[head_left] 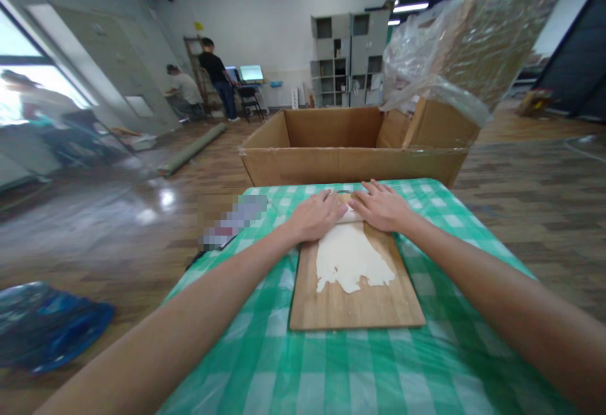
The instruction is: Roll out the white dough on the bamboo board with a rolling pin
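Note:
A wooden board [355,304] lies on the green-and-white checked tablecloth [331,371]. A flattened sheet of pale dough [348,260] covers the board's far half. At the dough's far end lies a roll [351,214], either rolled-up dough or a rolling pin; I cannot tell which. My left hand [315,216] rests flat on its left part with fingers stretched out. My right hand [383,206] lies flat on its right part, fingers spread. Most of the roll is hidden under both palms.
A large open cardboard box [350,153] stands just beyond the table, with a plastic-wrapped carton [468,48] at its right. A blue bag [45,323] lies on the wooden floor at left. A blurred patch [234,219] sits at the table's far left. Two people are at desks far back.

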`<action>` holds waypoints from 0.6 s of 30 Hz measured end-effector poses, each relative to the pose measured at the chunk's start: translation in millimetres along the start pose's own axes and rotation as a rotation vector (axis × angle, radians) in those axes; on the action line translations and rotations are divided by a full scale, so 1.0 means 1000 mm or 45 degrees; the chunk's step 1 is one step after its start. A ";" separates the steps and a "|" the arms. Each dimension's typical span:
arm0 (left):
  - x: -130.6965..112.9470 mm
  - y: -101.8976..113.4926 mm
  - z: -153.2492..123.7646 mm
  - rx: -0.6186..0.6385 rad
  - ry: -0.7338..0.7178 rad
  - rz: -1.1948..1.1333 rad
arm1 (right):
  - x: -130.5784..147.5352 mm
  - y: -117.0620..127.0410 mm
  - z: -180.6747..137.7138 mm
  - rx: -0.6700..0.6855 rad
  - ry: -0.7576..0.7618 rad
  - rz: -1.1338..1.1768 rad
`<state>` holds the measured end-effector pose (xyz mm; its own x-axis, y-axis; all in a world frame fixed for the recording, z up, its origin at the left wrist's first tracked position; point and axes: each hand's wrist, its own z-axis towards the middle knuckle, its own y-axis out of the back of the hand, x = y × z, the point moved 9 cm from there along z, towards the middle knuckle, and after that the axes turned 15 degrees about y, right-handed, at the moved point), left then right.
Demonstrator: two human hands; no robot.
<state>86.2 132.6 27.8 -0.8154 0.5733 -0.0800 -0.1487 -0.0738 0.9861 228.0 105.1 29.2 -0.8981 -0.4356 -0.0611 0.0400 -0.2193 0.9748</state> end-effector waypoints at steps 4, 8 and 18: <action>-0.016 0.015 -0.038 -0.026 0.030 -0.044 | 0.024 0.007 -0.026 0.018 0.059 -0.003; -0.034 0.024 -0.078 -0.040 -0.043 -0.035 | 0.051 0.019 -0.056 0.024 0.125 -0.019; -0.060 0.041 -0.159 -0.126 -0.072 -0.068 | 0.112 0.058 -0.129 -0.106 0.286 0.013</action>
<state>40.4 -34.3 50.1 -0.7723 0.6236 -0.1213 -0.2480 -0.1202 0.9613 186.0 -69.0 51.4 -0.7778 -0.6194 -0.1068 0.0928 -0.2813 0.9551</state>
